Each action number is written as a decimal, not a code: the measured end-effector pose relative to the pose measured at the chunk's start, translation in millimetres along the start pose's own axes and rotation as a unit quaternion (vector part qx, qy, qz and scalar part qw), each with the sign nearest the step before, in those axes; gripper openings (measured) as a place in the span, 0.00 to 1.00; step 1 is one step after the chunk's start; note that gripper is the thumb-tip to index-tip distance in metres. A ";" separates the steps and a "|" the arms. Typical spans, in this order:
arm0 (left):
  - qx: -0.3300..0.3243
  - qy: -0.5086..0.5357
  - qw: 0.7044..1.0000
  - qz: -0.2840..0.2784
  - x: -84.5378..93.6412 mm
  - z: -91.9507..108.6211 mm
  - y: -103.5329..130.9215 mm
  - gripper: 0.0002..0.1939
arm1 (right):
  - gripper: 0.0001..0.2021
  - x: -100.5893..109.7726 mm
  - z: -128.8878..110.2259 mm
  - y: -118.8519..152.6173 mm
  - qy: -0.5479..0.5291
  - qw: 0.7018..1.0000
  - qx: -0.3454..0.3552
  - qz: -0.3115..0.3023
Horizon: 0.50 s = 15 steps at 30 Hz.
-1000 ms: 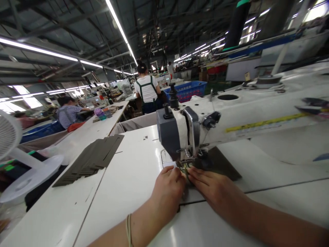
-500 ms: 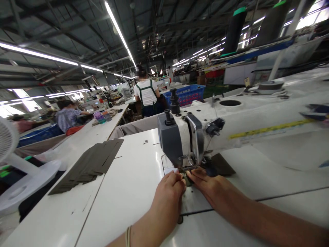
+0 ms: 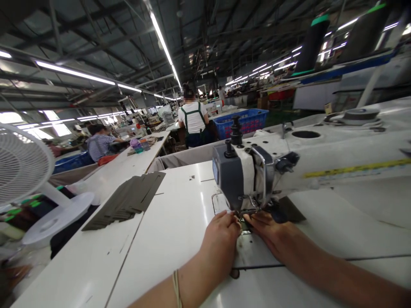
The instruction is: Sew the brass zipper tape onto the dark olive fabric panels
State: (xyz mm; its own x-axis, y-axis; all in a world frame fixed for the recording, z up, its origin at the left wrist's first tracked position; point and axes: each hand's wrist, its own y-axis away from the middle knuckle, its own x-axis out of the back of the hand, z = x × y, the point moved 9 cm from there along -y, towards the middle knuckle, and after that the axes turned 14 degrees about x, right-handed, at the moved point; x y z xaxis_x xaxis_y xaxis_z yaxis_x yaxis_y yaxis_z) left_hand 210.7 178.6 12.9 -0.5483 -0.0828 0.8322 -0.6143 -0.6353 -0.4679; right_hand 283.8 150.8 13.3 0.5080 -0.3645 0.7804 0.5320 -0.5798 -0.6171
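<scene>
The sewing machine head stands in front of me on its white bed, its presser foot low between my hands. My left hand is closed, fingertips pinched together just left of the needle area. From the other side, my right hand has its fingers pressed together beside the presser foot, thumb tucked under. Between the fingertips a small dark olive fabric piece shows; most of it is hidden by the fingers. A dark grey-brown panel lies flat behind my right hand, partly covered by the machine.
A fanned stack of dark grey-brown panels lies on the white table to the left. A white fan stands at the left edge. Beyond the table are a blue basket and a person in a white shirt.
The whole view has shifted, so the machine and both hands appear further right and more of the fan shows. Both hands stay at the presser foot with little visible change.
</scene>
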 end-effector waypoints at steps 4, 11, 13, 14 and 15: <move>-0.009 0.004 1.000 0.013 1.6 -1.4 -1.9 0.05 | 0.15 -1.4 5.1 4.7 0.016 1.000 0.007 -0.011; -0.023 -0.028 0.999 0.015 9.9 12.4 7.9 0.03 | 0.15 34.3 6.0 33.4 0.177 0.984 -0.013 0.024; -0.083 -0.036 0.996 -0.006 7.2 36.4 21.0 0.03 | 0.16 35.8 -21.3 49.1 0.204 0.978 0.008 0.036; -0.124 -0.042 0.991 -0.022 3.9 49.9 29.1 0.06 | 0.16 36.3 -39.2 58.9 0.198 0.978 0.027 0.053; -0.165 -0.049 0.984 -0.042 -0.4 62.1 37.3 0.09 | 0.14 32.7 -50.3 70.2 0.139 0.989 0.016 0.052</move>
